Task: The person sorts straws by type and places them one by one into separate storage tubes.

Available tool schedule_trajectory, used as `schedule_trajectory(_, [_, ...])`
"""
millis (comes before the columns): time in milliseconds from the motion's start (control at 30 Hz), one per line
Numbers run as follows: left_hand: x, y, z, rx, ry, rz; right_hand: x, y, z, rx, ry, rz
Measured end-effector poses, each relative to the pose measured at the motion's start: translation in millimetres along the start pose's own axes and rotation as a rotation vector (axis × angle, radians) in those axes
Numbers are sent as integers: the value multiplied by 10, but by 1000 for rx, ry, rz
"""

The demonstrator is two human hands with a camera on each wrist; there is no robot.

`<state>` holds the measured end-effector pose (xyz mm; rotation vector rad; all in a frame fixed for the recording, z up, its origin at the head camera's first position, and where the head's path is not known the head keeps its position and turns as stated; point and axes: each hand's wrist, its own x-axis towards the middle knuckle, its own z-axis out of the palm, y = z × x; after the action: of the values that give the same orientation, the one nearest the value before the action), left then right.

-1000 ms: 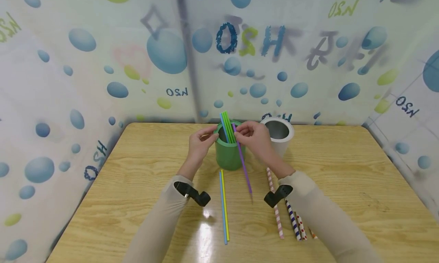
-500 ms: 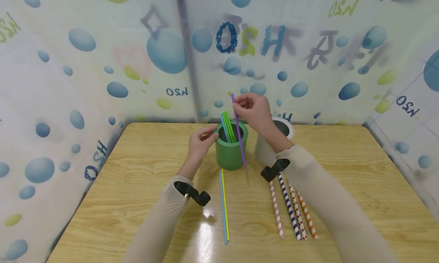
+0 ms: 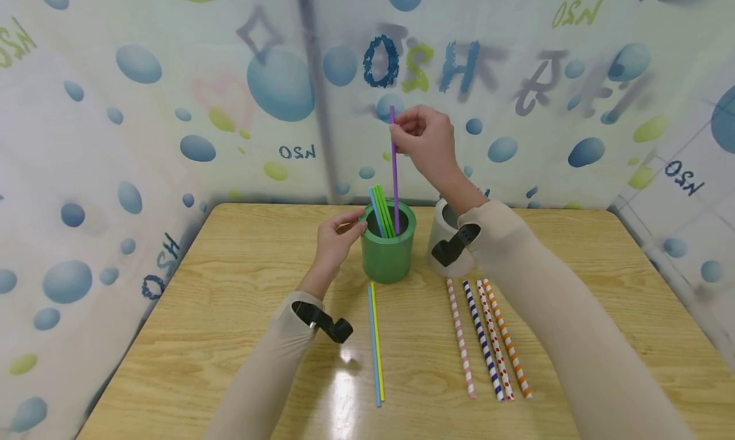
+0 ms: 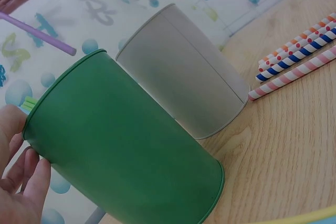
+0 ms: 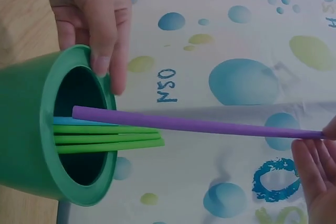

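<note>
My left hand (image 3: 335,242) grips the rim of a green cup (image 3: 387,261) at its left side, thumb at the mouth and fingers outside. Several green straws (image 5: 110,139) and a blue straw (image 5: 79,121) lean in this cup. Above it, my right hand (image 3: 427,137) pinches a purple straw (image 3: 394,166) near its top end. The straw hangs nearly upright. Its lower end is over the cup's mouth, and the left wrist view shows that end apart from the rim. A pale grey cup (image 4: 184,77) stands just right of the green one.
Before the green cup, a light blue straw (image 3: 374,357) and a yellow straw (image 3: 377,338) lie side by side. Patterned straws lie further right: pink-striped (image 3: 461,338), blue-striped (image 3: 483,341), red-dotted (image 3: 495,338) and orange-striped (image 3: 508,338). A printed cloth (image 3: 230,76) hangs behind the wooden table (image 3: 241,287).
My right hand has risen with the purple straw, bringing its lower end from in front of the green cup up over the mouth. The straw is more upright. My left hand has stayed put.
</note>
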<state>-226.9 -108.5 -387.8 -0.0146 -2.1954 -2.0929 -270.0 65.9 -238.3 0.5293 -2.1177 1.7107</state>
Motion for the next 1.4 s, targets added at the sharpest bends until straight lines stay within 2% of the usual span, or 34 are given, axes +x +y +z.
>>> schedule_trajectory(200, [4, -4, -12, 10, 1, -9, 32, 55, 30, -46, -4, 41])
schedule_trajectory(467, [-11, 37, -18, 3, -8, -27, -61, 354, 40, -100, -41, 134])
schedule_trajectory(667, [6, 0, -18, 0, -8, -16, -175, 554, 40, -127, -85, 195])
schedule_trajectory(1067, [2, -2, -4, -7, 12, -12, -364, 811, 46, -232, -194, 222])
schedule_trajectory(1400, [12, -2, -7, -9, 7, -12, -405, 849, 65, -305, -258, 225])
